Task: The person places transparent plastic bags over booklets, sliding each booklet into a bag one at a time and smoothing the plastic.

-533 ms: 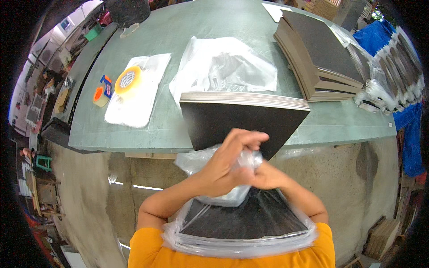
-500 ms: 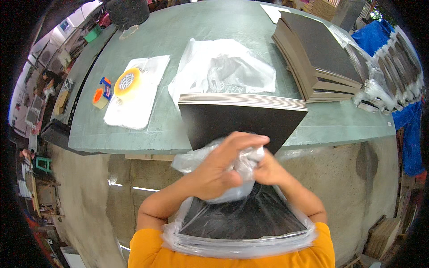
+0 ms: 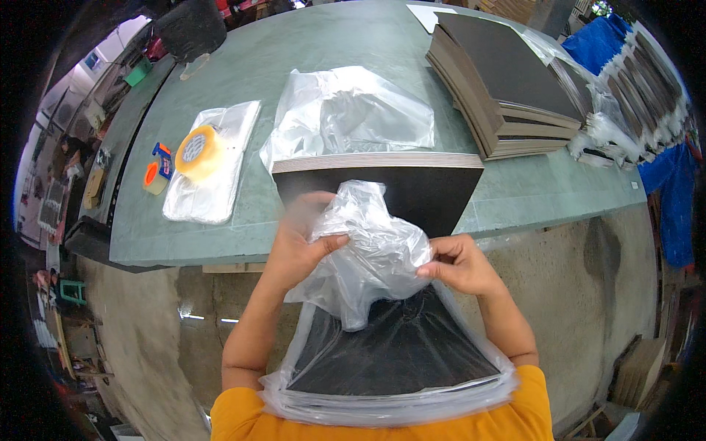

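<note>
A clear plastic bag [image 3: 368, 250] bunches up between my hands. My left hand [image 3: 303, 242], slightly blurred at the fingers, grips its left side with the thumb on top. My right hand [image 3: 463, 266] pinches the right side between thumb and fingers. Below, a black board bundle [image 3: 390, 345] lies against my orange shirt, wrapped in clear plastic that seems to join the bunched part. Just beyond the hands, a stack of black boards [image 3: 426, 195] with pale edges leans at the table's near edge, partly hidden by the bag.
On the green table [image 3: 243, 66] lie a loose plastic bag [image 3: 353, 110], a pile of flat clear bags [image 3: 213, 176], a yellowish tape roll [image 3: 197, 153] and a small tape dispenser [image 3: 157, 175]. A tall board stack [image 3: 507, 81] stands at right, beside plastic-wrapped bundles [image 3: 640, 88].
My hands have moved apart, left hand leftward and right hand rightward. The plastic squeezed between them has spread out into a loose bunch. The view has shifted slightly.
</note>
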The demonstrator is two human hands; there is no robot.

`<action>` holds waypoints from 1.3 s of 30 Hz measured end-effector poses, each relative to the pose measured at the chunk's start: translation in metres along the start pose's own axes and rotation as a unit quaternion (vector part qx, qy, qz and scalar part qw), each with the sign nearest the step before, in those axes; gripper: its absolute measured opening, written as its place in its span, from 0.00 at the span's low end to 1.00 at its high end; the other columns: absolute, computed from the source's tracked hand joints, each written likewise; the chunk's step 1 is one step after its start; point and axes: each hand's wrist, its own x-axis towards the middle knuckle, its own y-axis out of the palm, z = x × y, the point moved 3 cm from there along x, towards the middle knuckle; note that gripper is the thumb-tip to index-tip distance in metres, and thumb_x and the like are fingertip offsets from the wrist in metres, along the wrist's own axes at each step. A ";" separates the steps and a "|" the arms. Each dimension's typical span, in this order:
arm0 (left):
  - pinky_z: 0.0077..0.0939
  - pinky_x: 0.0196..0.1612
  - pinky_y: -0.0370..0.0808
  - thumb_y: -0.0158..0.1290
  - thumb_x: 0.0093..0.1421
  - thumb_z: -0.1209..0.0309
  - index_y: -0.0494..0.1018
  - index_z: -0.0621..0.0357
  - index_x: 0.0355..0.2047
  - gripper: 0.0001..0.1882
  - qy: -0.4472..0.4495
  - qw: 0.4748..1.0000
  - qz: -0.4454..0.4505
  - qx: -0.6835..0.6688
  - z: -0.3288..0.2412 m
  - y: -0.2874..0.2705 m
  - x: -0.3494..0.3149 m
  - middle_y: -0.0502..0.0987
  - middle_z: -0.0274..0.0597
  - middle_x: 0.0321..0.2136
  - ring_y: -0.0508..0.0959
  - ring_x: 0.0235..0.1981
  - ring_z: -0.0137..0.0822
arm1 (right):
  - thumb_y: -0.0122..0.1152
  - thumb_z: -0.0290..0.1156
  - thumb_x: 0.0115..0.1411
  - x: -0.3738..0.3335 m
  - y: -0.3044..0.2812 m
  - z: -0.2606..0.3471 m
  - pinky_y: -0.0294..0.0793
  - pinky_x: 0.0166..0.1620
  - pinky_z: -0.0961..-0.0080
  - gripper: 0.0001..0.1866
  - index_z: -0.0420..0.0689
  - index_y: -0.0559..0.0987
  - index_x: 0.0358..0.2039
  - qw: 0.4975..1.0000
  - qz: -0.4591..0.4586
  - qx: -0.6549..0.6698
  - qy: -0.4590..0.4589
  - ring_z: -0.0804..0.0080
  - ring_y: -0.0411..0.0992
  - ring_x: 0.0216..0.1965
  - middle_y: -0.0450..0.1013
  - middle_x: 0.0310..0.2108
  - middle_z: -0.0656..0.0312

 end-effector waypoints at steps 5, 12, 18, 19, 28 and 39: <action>0.19 0.36 0.67 0.58 0.42 0.76 0.60 0.56 0.47 0.30 0.160 0.882 -0.125 0.426 -0.053 0.009 -0.015 0.70 0.42 0.31 0.71 0.31 0.29 | 0.62 0.30 0.46 0.001 -0.010 0.000 0.55 0.20 0.86 0.13 0.41 0.71 0.12 0.996 -0.073 -0.045 -0.037 0.89 0.57 0.17 0.64 0.12 0.74; 0.15 0.31 0.68 0.62 0.39 0.78 0.55 0.57 0.53 0.40 -0.041 0.984 0.139 -0.107 -0.043 0.067 -0.011 0.68 0.36 0.32 0.69 0.31 0.22 | 0.54 0.31 0.54 0.015 0.015 -0.004 0.60 0.26 0.88 0.09 0.42 0.71 0.20 0.984 -0.055 0.145 -0.085 0.89 0.60 0.24 0.66 0.19 0.73; 0.16 0.25 0.66 0.59 0.43 0.73 0.62 0.53 0.50 0.32 0.071 0.992 0.104 0.013 -0.057 0.068 -0.006 0.68 0.38 0.24 0.67 0.25 0.26 | 0.57 0.35 0.52 0.022 0.012 -0.003 0.62 0.27 0.87 0.10 0.43 0.72 0.20 0.979 -0.027 0.178 -0.093 0.86 0.62 0.22 0.67 0.20 0.71; 0.16 0.26 0.66 0.59 0.43 0.73 0.64 0.52 0.49 0.29 0.080 0.990 0.105 0.052 -0.057 0.069 -0.005 0.68 0.38 0.24 0.67 0.25 0.27 | 0.57 0.36 0.52 0.024 0.010 -0.007 0.62 0.27 0.86 0.10 0.44 0.72 0.20 0.962 -0.033 0.251 -0.105 0.86 0.62 0.22 0.67 0.20 0.70; 0.28 0.36 0.71 0.39 0.54 0.78 0.65 0.70 0.39 0.12 -0.168 0.878 -0.426 -0.140 0.131 -0.153 -0.107 0.71 0.48 0.34 0.73 0.32 0.36 | 0.51 0.35 0.55 -0.043 -0.086 -0.022 0.70 0.32 0.75 0.10 0.41 0.71 0.26 0.855 -0.328 0.395 -0.076 0.72 0.70 0.28 0.71 0.25 0.59; 0.19 0.22 0.65 0.56 0.48 0.67 0.70 0.60 0.22 0.10 0.016 0.993 0.113 -0.030 -0.063 0.044 -0.010 0.69 0.32 0.15 0.68 0.18 0.23 | 0.52 0.34 0.55 0.017 0.031 0.005 0.70 0.30 0.77 0.10 0.39 0.72 0.28 0.963 0.018 0.268 -0.023 0.75 0.69 0.25 0.71 0.24 0.60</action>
